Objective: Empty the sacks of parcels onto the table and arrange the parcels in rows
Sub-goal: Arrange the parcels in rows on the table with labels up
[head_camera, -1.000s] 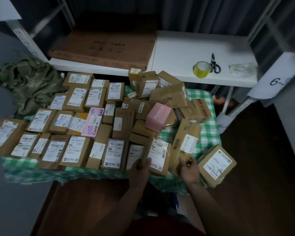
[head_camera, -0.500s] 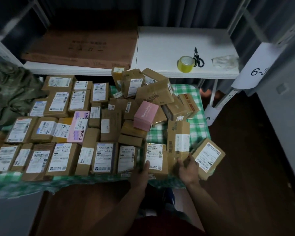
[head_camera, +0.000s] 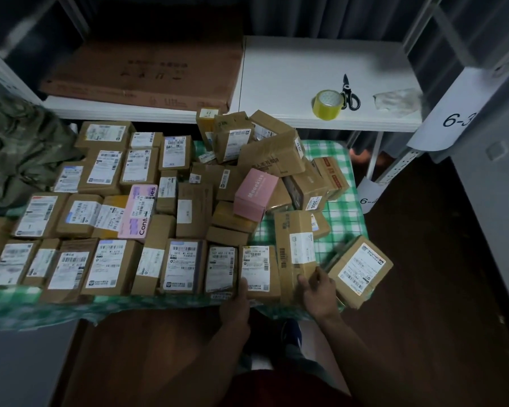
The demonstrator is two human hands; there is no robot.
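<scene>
Several brown labelled parcels lie in rows on the table with the green checked cloth (head_camera: 343, 218). A loose pile with a pink box (head_camera: 254, 193) sits at the back right. My left hand (head_camera: 238, 301) presses against the front edge of a labelled parcel (head_camera: 257, 270) in the front row. My right hand (head_camera: 318, 292) grips the near end of a long brown parcel (head_camera: 296, 254) lying beside it. Another labelled parcel (head_camera: 360, 270) lies tilted at the table's front right corner.
A green camouflage sack (head_camera: 21, 151) lies at the left. Behind the table a white shelf (head_camera: 291, 71) holds a flat brown carton (head_camera: 141, 74), a yellow tape roll (head_camera: 326, 104), scissors (head_camera: 348, 94) and a plastic bag (head_camera: 397, 102). Dark floor lies to the right.
The long parcel has been laid down flat beside the front row, and the labelled parcel under my left hand has been squared into line. The view has shifted to the right.
</scene>
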